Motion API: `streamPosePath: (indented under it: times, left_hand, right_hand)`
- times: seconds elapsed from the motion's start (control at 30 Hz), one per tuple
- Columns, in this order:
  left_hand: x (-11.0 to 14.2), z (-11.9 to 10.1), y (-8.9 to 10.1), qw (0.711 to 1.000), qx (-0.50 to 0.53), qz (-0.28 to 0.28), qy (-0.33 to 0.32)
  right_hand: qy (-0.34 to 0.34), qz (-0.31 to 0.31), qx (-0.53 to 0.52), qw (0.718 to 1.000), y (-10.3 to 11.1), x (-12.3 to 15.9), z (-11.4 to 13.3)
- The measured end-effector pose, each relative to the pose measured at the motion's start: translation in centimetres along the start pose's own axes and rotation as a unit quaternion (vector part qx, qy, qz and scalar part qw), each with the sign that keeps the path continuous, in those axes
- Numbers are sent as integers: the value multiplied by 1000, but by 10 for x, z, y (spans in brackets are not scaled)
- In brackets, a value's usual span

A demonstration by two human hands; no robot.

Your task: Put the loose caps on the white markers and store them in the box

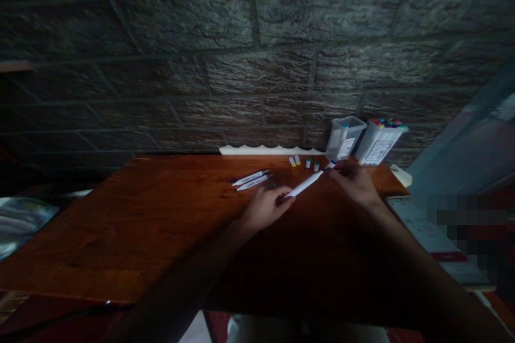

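My left hand (267, 206) is closed around the lower end of a white marker (306, 184), which points up and to the right. At its far end a dark tip shows, and just beyond it is a white cap (331, 164) with a blue end. The fingers of my right hand (354, 179) pinch this cap; whether it still touches the tip I cannot tell. Left of the held marker, two uncapped white markers (252, 180) lie side by side on the wooden table (132, 214). Behind it lie two yellow-marked caps (295, 161) and two green-ended caps (313, 164).
A clear plastic box (340, 136) with a blue-ended marker inside stands against the brick wall (257, 69). Beside it is a second box (378, 147) packed with colourful markers. A flat carton (426, 230) is right of the table. A white scalloped strip (269, 150) runs along the back edge.
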State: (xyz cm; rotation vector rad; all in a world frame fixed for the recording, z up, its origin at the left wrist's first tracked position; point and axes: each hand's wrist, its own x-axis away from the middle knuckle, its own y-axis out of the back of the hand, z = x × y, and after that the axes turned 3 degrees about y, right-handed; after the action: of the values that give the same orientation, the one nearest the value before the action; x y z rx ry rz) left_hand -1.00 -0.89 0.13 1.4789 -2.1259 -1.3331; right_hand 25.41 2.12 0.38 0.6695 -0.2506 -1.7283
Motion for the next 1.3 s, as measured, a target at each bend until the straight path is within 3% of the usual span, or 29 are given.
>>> streamPosePath:
  times: [0.13,0.27,0.43,0.63,0.8,0.97,1.07,1.2,1.3]
  left_hand:
    - [-1,3,-2,1000,26,-1,5]
    - [-3,2,0,999,33,-9,9]
    - [-3,0,2,999,20,-22,25]
    - [-3,2,0,999,27,-12,31]
    - [-3,2,0,999,21,-24,26]
    - [-5,6,7,997,-32,-66,0]
    - [-5,6,10,999,-32,-35,-14]
    - [-3,2,9,999,-22,35,-18]
    - [2,-4,4,996,-28,75,-33]
  right_hand:
    - [-18,18,-196,980,-1,1,10]
    - [-39,42,-261,964,0,4,20]
    - [-33,55,-257,964,0,6,23]
    - [-15,25,-269,963,-1,4,22]
    - [9,120,-254,960,-5,8,26]
    - [14,174,-246,953,-3,11,23]
    - [-5,197,-234,952,4,10,23]
    - [-58,128,-258,956,6,7,27]
    - [-102,71,-350,929,-1,6,29]
